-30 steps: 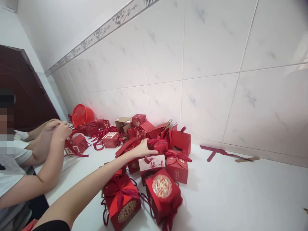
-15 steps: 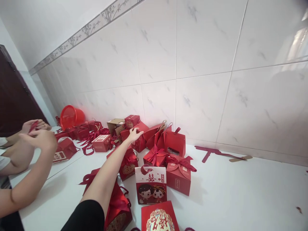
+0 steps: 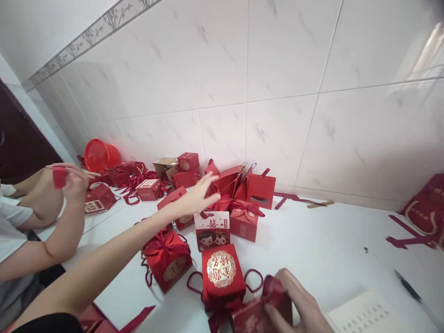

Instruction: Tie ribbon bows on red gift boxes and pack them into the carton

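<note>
My left hand [image 3: 203,196] reaches across the group of red gift boxes with its fingers apart and nothing held in it. Just beyond it lean folded red gift bags [image 3: 227,180]. Below the hand stands a white-and-red box with two cartoon figures [image 3: 212,233], beside a red box with a bow [image 3: 244,222]. At the bottom, my right hand [image 3: 301,300] grips a dark red gift box [image 3: 256,314] with a ribbon. That box is close to a red box with a gold round emblem [image 3: 224,270] and rope handles.
At left, a co-worker's hands [image 3: 71,178] hold a small red piece. A red bucket [image 3: 100,155] lies tipped near the wall. A notebook [image 3: 364,314], a pen [image 3: 409,286], ribbon strips [image 3: 294,198] and a red bag [image 3: 425,203] lie to the right.
My left hand has come off a red box at the back and moved right. My right hand and the box it holds have come into view as the camera shifted.
</note>
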{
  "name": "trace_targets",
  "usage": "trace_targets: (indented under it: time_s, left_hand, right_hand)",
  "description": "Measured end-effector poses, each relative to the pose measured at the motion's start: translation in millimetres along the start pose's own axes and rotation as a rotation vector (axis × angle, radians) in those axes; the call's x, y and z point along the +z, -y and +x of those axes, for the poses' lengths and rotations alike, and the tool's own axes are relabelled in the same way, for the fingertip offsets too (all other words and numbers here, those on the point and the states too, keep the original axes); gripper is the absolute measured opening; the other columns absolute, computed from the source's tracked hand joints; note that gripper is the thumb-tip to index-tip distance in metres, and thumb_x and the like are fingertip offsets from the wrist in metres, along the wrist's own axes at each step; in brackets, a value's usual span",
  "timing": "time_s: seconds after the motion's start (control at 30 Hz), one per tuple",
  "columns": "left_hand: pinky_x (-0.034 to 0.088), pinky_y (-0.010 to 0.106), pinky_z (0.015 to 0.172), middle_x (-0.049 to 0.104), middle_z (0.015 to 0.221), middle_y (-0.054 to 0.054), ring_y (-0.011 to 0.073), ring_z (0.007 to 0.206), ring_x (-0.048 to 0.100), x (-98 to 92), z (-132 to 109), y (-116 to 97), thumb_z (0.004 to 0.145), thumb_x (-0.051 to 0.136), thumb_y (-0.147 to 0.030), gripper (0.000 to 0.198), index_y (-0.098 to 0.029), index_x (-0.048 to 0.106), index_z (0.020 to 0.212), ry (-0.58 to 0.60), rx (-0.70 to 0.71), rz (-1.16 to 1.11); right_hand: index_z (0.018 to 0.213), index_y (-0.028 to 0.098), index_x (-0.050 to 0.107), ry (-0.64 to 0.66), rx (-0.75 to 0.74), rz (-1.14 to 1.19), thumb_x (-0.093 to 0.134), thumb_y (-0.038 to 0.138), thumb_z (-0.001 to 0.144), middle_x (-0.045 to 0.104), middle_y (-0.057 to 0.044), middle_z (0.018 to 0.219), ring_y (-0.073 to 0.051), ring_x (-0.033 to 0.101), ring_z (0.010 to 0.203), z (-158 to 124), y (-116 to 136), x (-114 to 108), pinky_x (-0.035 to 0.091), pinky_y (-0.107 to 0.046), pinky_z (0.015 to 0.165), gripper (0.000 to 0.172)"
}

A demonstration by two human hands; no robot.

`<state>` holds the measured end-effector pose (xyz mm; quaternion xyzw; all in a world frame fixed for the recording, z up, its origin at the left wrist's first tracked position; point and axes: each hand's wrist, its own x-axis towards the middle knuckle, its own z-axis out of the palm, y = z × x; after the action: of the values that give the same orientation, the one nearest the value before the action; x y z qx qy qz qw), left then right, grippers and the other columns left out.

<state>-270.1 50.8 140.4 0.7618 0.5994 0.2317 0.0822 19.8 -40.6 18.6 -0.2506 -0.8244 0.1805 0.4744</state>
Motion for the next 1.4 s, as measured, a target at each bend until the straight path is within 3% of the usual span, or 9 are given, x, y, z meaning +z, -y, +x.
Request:
trace_targets:
  time_s: [0.13,0.27,0.43,0.63,0.73,0.83,0.97,1.17,1.4]
  left_hand:
    - [0.019,0.044,0.111,0.025,0.15,0.002,0.033,0.137,0.019,16.4,-96.5,-61.4,0.067,0.063,-0.057,0.079,-0.034,0.034,0.137,0.262,0.259,0.162]
    - [0.02,0.052,0.108,0.019,0.151,0.008,0.0378,0.138,0.008,59.9,-147.8,-61.3,0.071,0.063,-0.04,0.083,-0.03,0.022,0.142,0.4,0.161,0.357]
    - [0.011,0.054,0.109,0.024,0.15,0.008,0.0305,0.138,0.014,88.7,-127.6,-42.0,0.073,0.037,0.0,0.075,-0.026,0.023,0.142,0.271,0.074,0.52]
    - [0.003,0.057,0.109,0.032,0.146,0.014,0.0338,0.138,0.011,72.7,-95.1,-59.4,0.067,0.045,0.0,0.07,-0.016,0.04,0.134,0.103,-0.079,0.282]
    - [0.019,0.045,0.111,0.036,0.143,0.014,0.0277,0.136,0.025,65.8,-110.0,-94.0,0.077,0.045,-0.013,0.055,-0.012,0.041,0.132,0.08,-0.047,0.146]
    - [0.037,0.034,0.102,0.055,0.125,0.009,0.0199,0.119,0.049,69.9,-143.8,-135.4,0.088,0.034,-0.027,0.036,-0.016,0.052,0.118,0.036,0.041,-0.216]
    - [0.043,0.033,0.094,0.062,0.107,0.007,0.0191,0.103,0.057,92.6,-182.6,-175.3,0.082,0.049,-0.027,0.025,-0.016,0.056,0.104,-0.139,0.042,-0.412]
    - [0.047,0.03,0.083,0.061,0.089,0.004,0.0157,0.089,0.059,124.9,-190.0,-190.5,0.081,0.049,-0.016,0.011,-0.017,0.057,0.089,-0.406,-0.048,-0.322]
    - [0.048,0.028,0.077,0.06,0.083,0.002,0.0146,0.081,0.059,137.8,-192.2,-202.5,0.081,0.052,-0.016,0.009,-0.017,0.059,0.086,-0.567,-0.082,-0.217]
  right_hand:
    - [0.08,0.022,0.039,0.025,0.003,0.014,0.047,0.018,0.087,0.046,0.0,0.071,-0.013,0.047,0.06,6.0,8.0,-2.9,0.043,-0.022,0.053,0.011]
    - [0.075,0.022,0.034,0.061,0.044,0.006,0.045,0.02,0.088,0.043,0.001,0.069,-0.013,0.043,0.058,4.6,20.1,-11.9,0.039,-0.023,0.052,0.017]
    - [0.077,0.022,0.035,0.132,0.092,-0.002,0.042,0.022,0.089,0.044,0.0,0.071,-0.015,0.045,0.061,-11.5,44.7,-27.4,0.039,-0.026,0.055,0.014]
    - [0.073,0.022,0.031,0.062,0.184,-0.056,0.041,0.024,0.088,0.043,0.0,0.068,-0.016,0.045,0.059,-36.7,64.3,-38.5,0.038,-0.027,0.054,0.018]
    - [0.073,0.022,0.033,0.017,0.175,-0.053,0.043,0.026,0.086,0.044,0.0,0.068,-0.016,0.046,0.06,-39.9,63.6,-40.0,0.038,-0.027,0.055,0.017]
    - [0.075,0.021,0.037,-0.012,0.154,-0.011,0.045,0.027,0.085,0.045,-0.001,0.07,-0.017,0.047,0.061,-39.7,58.9,-38.9,0.039,-0.028,0.057,0.014]
    - [0.078,0.021,0.039,-0.026,0.097,0.021,0.046,0.026,0.084,0.046,0.0,0.071,-0.017,0.048,0.062,-39.8,53.2,-36.0,0.04,-0.028,0.058,0.01]
    - [0.08,0.02,0.041,0.048,-0.078,-0.046,0.043,0.025,0.085,0.047,-0.003,0.073,-0.018,0.049,0.064,-36.2,42.2,-45.0,0.041,-0.029,0.058,0.007]
    - [0.088,0.019,0.046,0.064,-0.228,-0.01,0.045,0.022,0.086,0.051,-0.005,0.078,-0.019,0.051,0.067,-30.4,29.1,-53.5,0.042,-0.029,0.057,0.005]
